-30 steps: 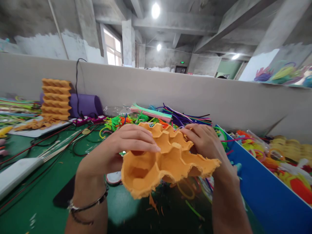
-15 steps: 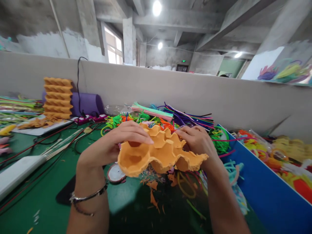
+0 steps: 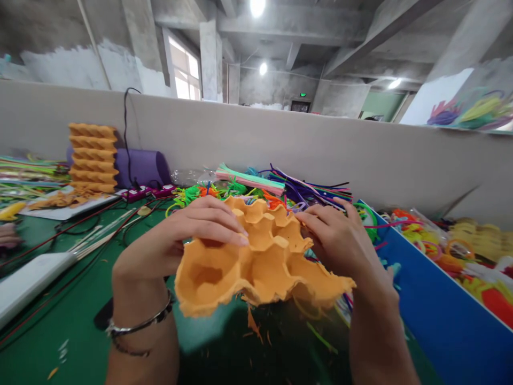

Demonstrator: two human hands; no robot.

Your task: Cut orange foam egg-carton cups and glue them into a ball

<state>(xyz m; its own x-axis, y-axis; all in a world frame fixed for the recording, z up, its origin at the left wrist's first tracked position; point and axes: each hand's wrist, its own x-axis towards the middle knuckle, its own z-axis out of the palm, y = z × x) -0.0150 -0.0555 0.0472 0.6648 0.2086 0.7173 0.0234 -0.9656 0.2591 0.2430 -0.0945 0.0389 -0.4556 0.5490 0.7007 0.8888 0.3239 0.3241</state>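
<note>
A torn piece of orange egg carton (image 3: 264, 267) is held up above the green table, its cups facing me and its near edge ragged. My left hand (image 3: 208, 227) grips its left side, fingers over the top and into a cup; a bracelet hangs on that wrist. At the right edge, my right hand (image 3: 336, 232) has its fingers bent against the carton, with one finger raised; the fingertips are partly hidden behind it. Orange scraps (image 3: 253, 323) lie on the table beneath.
A blue divider (image 3: 436, 299) runs along the right, with colourful pieces beyond it. Pipe cleaners (image 3: 252, 180) are heaped at the back. On the left stand an upright orange egg tray (image 3: 93, 158), a purple roll (image 3: 144, 167) and a white glue gun-like tool (image 3: 34, 283) among cables.
The egg carton piece has come closer to me and lower, tilting to show more of its cups. My right hand has shifted slightly right, lifting a finger.
</note>
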